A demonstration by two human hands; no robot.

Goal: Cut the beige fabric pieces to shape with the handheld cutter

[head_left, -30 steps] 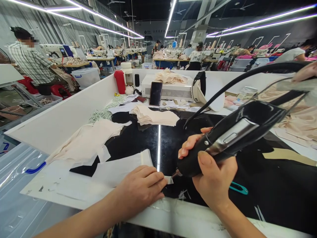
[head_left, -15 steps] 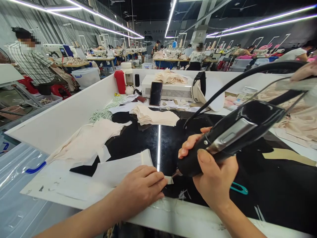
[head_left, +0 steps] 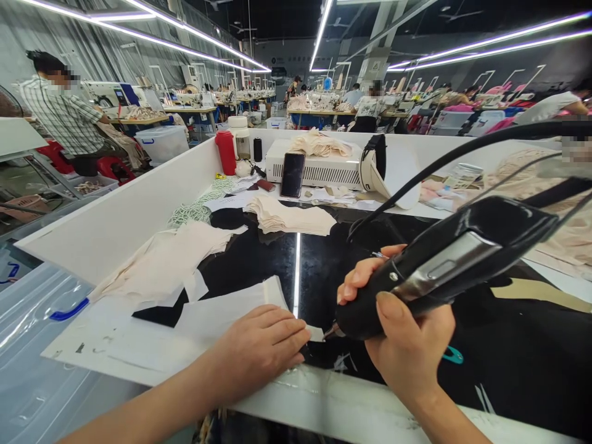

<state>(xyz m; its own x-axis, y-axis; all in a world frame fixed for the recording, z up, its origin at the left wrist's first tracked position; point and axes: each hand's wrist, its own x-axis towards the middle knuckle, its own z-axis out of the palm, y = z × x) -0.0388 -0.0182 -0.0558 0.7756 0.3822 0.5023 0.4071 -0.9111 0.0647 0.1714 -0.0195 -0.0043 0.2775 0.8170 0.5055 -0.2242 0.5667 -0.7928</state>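
Observation:
My left hand [head_left: 266, 348] lies flat with its fingers together and stretched out. It presses on a white strip [head_left: 316, 333] that pokes out past its fingertips, and on the edge of a white sheet [head_left: 231, 311]. My right hand [head_left: 411, 345] is wrapped round a black corded handheld tool [head_left: 444, 262] with a silver lever on its side. The tool tilts down to the left, its narrow metal tip [head_left: 331, 333] at the strip's end. Whether the tip touches the strip I cannot tell. Teal thread snips [head_left: 453, 354] lie partly hidden behind my right wrist.
Stacked cream fabric pieces [head_left: 291, 216] and more cream fabric [head_left: 171, 253] lie on the black work surface [head_left: 513, 370]. A phone [head_left: 292, 176] leans on a white vented box [head_left: 324, 165]. Tweezers [head_left: 485, 399] lie near the front edge. A thick cable [head_left: 444, 157] arches over the right side.
My right hand and the tool have shifted slightly right, covering more of the teal snips. My left hand has barely moved and still presses the strip.

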